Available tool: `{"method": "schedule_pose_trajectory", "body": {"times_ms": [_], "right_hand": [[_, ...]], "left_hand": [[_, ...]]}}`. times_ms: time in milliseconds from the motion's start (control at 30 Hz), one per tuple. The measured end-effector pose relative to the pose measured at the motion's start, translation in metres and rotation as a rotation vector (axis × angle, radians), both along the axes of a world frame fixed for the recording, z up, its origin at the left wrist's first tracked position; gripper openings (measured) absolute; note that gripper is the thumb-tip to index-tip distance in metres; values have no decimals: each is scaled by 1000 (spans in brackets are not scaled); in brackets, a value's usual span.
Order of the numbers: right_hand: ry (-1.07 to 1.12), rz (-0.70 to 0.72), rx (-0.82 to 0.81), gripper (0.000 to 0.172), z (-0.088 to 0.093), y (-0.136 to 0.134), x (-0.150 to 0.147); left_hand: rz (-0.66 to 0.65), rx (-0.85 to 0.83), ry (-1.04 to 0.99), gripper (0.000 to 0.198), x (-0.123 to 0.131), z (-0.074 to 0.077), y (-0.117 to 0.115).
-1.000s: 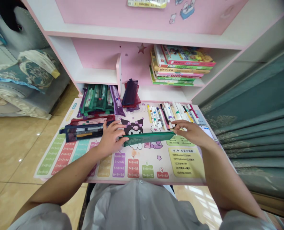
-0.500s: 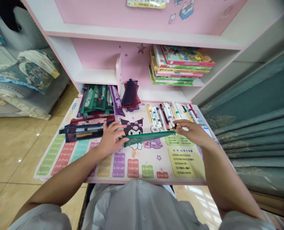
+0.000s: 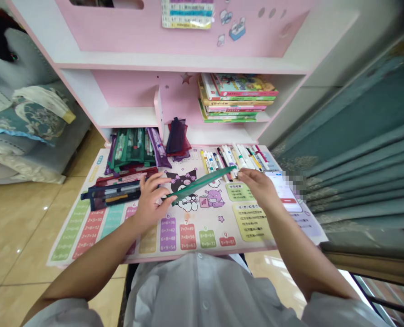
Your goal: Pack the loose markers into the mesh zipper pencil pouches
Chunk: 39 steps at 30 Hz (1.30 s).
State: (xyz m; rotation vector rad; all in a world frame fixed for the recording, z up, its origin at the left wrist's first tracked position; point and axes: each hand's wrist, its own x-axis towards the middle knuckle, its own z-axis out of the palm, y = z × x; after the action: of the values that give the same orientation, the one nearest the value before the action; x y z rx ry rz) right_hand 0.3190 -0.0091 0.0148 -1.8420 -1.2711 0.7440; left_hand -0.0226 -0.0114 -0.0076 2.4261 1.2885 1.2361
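Observation:
A green mesh pouch (image 3: 203,182) slants above the desk, its right end higher than its left. My left hand (image 3: 153,197) pinches its left end between thumb and fingers. At the pouch's right tip, my right hand (image 3: 254,181) has its thumb and fingers together; what it pinches there is too small to tell. Loose markers and pens (image 3: 234,159) lie in a row just behind my right hand. Beside my left hand rests a dark blue mesh pouch (image 3: 115,196) with pens inside.
Filled green pouches (image 3: 130,147) and a purple one (image 3: 159,147) are piled at the back left. Flat dark pouches (image 3: 176,137) lie behind the desk mat (image 3: 195,227). Books (image 3: 237,97) are stacked on the shelf. A phone (image 3: 283,190) lies at the right.
The green pouch's right end has risen, so it tilts more. My right hand has moved left and slightly up. The view has shifted, showing more of the phone.

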Motion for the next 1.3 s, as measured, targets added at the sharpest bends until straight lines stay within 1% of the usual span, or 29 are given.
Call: {"method": "schedule_pose_trajectory", "body": {"times_ms": [67,133,200,300,400,467,533,600,667,733,767,800,867,967,1067,1200,1300], "right_hand": [[89,-21,7,50,1,-11,-19],[189,31,-20,57,4,-19,-41],[255,106,-32,58,5,-23,-63],[289,167,11,55,5,-25,-91],[310,137,92,48,-2,-26,-110],[283,108,147,43,-8,-25,-117],[239,116,169,39,-14,-24,-120],[199,161,166,34,-15,-22,-119],[163,221,169,30,-11,-19,-115],[104,317,177,30,-3,-16,-111],[60,376,181,30,1,-14,-109],[8,438,185,30,6,-12,-107],[-99,550,189,27,12,-6,-105],[-204,634,186,22,14,4,-105],[-234,685,186,23,9,14,-103],[-217,714,164,24,-2,24,-96],[-208,701,137,23,-10,34,-88]], "left_hand": [[11,83,-46,20,2,3,-6],[8,151,-73,19,4,5,-12],[4,204,-80,19,6,6,-17],[3,255,-62,18,10,6,-24],[-27,291,-44,16,14,6,-29],[-54,293,-33,16,17,5,-33],[-66,272,-21,17,19,4,-37],[-88,207,5,21,20,2,-40],[-136,83,36,24,20,2,-40],[-150,-92,51,28,21,7,-36],[-125,-179,51,29,22,10,-32],[-58,-260,40,30,25,14,-26],[79,-341,33,32,32,21,-12],[158,-383,39,35,44,25,11],[154,-381,51,35,53,18,26],[159,-355,19,40,55,2,31],[168,-312,-17,45,55,-7,30]]}}
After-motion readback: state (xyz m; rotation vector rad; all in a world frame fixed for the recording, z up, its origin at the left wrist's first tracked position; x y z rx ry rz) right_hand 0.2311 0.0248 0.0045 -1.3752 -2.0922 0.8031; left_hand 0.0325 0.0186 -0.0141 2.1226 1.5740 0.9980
